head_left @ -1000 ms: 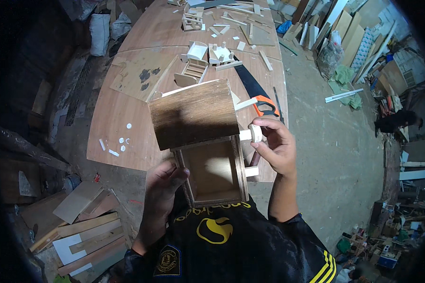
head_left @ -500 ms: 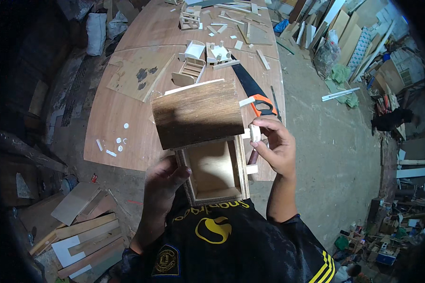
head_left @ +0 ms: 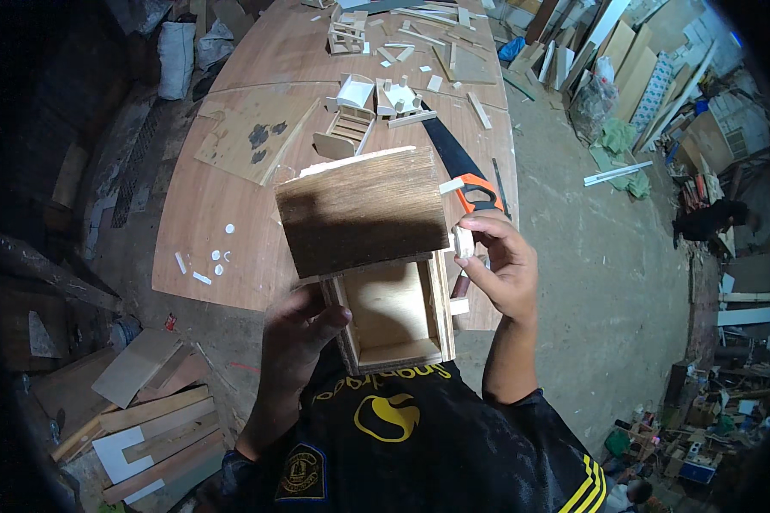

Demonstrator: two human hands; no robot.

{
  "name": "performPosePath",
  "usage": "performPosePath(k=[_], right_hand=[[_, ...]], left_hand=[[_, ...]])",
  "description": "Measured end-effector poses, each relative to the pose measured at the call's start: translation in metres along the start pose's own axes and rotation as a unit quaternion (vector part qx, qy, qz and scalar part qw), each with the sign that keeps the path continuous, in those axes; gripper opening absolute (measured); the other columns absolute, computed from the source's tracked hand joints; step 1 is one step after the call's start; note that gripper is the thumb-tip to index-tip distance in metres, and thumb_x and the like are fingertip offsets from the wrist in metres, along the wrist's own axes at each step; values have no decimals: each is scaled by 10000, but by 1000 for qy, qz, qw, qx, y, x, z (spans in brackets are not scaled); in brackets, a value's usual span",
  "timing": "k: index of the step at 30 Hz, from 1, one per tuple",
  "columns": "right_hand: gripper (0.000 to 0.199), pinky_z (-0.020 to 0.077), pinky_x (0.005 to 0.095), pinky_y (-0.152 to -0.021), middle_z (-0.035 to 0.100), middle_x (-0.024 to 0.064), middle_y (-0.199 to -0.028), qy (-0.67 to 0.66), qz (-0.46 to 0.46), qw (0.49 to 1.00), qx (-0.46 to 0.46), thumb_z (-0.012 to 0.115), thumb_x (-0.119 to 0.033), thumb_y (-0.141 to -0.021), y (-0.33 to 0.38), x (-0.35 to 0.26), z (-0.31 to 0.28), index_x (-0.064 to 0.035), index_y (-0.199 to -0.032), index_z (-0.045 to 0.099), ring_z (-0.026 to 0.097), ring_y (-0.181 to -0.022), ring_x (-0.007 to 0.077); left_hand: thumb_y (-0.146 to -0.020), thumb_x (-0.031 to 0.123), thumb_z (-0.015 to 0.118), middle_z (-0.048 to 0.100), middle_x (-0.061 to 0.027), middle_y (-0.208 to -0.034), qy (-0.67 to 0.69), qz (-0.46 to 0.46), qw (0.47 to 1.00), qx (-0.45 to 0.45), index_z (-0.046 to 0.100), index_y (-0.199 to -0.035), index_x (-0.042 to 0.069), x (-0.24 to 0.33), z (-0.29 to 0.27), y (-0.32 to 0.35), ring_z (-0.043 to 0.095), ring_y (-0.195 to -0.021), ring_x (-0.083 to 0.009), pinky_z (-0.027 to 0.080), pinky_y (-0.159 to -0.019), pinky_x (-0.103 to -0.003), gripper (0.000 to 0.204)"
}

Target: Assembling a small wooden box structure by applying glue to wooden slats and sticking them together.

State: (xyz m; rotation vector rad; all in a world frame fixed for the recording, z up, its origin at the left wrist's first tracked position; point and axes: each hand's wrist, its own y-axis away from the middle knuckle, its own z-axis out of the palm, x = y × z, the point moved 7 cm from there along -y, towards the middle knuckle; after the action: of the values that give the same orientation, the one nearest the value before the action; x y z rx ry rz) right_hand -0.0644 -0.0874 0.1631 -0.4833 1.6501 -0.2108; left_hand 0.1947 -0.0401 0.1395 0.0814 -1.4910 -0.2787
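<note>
A small wooden box model (head_left: 441,308) is held up in front of my chest. Its dark brown panel (head_left: 364,209) covers the far part, while the near part is an open compartment with pale walls. My left hand (head_left: 304,329) grips the left side, thumb on the rim. Short pale pegs (head_left: 459,306) stick out from the right side. Between thumb and fingers, my right hand (head_left: 506,265) pinches a small pale wooden disc (head_left: 463,243), seen nearly edge-on beside the model's right side. Whether the disc touches a peg there, I cannot tell.
Beyond the model, a handsaw (head_left: 458,158) with an orange-and-black handle lies on the wooden table (head_left: 239,265). Small wooden furniture models (head_left: 351,128) and offcuts (head_left: 479,111) lie farther back. White discs and strips (head_left: 218,269) are at left. Boards (head_left: 158,436) are stacked on the floor.
The model has shifted very slightly to the right and toward me in the picture. Both hands keep the same holds on the model and the disc.
</note>
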Motion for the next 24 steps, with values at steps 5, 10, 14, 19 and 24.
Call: performPosePath(k=[5, 10, 14, 19, 24], right_hand=[[415, 455, 343, -874, 571, 144, -1127, -5, 2, 1000, 2, 678, 67, -755, -3, 0, 1, 35, -1159, 587, 555, -1014, 199], [420, 453, 339, -871, 568, 139, -1129, -5, 6, 1000, 1, 682, 65, -756, -5, 0, 1, 34, -1164, 586, 553, -1008, 193], [420, 451, 338, -877, 567, 135, -1131, -5, 9, 1000, -5, 677, 71, -759, -5, 2, 3, 33, -1168, 586, 552, -1016, 193], [420, 449, 339, -885, 567, 131, -1130, -8, 24, 1000, -2, 675, 76, -759, -5, 5, 3, 32, -1167, 587, 550, -1026, 194], [421, 448, 341, -893, 569, 131, -1138, -8, 22, 1000, -2, 678, 72, -761, -5, 7, 4, 31, -1169, 587, 549, -1032, 194]], left_hand=[[-845, 295, 722, 644, -80, -1039, 0, 22, 1000, 1, 632, -1112, -19, -2, 0, -3, 569, -993, -160, 438, -883, -317, 421], [-856, 296, 711, 639, -87, -1040, 7, 12, 1000, -2, 633, -1109, -22, -4, -1, -3, 574, -1002, -168, 438, -887, -323, 414], [-866, 288, 701, 642, -81, -1023, -2, 39, 999, -3, 635, -1105, -18, 0, -1, -4, 572, -983, -159, 439, -880, -322, 394], [-870, 291, 697, 648, -69, -986, -29, 32, 999, -1, 644, -1093, -8, -1, -3, -4, 578, -940, -150, 451, -856, -315, 377], [-858, 284, 713, 644, -53, -967, 12, 16, 1000, 12, 655, -1074, 2, 0, -2, -2, 577, -905, -140, 465, -846, -316, 360]])
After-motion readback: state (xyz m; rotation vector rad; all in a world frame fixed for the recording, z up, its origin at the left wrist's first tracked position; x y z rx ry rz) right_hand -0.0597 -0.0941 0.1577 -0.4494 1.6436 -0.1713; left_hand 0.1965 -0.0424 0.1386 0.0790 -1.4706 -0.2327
